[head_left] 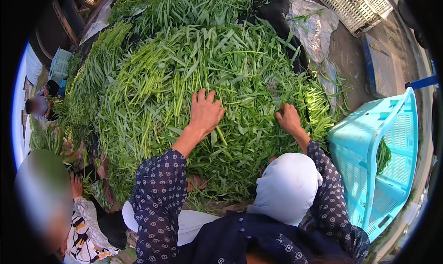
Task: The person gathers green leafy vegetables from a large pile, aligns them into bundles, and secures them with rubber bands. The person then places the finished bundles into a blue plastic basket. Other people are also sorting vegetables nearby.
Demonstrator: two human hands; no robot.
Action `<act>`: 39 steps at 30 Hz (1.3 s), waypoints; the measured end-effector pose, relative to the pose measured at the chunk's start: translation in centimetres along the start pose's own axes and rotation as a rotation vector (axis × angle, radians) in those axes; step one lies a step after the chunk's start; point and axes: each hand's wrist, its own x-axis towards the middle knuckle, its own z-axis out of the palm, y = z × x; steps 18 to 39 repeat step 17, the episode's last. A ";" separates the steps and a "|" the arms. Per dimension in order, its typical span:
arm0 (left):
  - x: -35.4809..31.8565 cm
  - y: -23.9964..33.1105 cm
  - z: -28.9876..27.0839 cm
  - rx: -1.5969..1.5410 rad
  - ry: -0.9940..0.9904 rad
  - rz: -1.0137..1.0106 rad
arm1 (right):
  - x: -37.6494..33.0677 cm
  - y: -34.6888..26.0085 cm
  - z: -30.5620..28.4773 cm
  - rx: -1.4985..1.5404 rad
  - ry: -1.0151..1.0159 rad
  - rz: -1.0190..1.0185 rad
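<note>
A wide heap of long-stemmed leafy greens, which look like water spinach [161, 79], spreads in front of me. My left hand [207, 112] rests on the middle of the heap, fingers apart and pointing away, with nothing gripped. To its right, my right hand [290, 119] has its fingers curled together at the near end of a bundle of thin greyish strips [273, 89], which lies on the leaves. Beside that hand, at the heap's right edge, a row of pale green cut stems [317, 108] lies with the ends lined up.
A turquoise plastic crate [350, 148] tilts at my right with some greens inside. A cream crate [355, 8] and a blue-edged board [380, 63] lie at the far right. Close at my left a co-worker's hand [77, 185] is among greens; another person sits farther back.
</note>
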 end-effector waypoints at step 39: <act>0.3 -5.2 -3.3 -0.344 0.398 -0.438 | -5.6 -0.1 -9.8 0.065 0.432 -0.143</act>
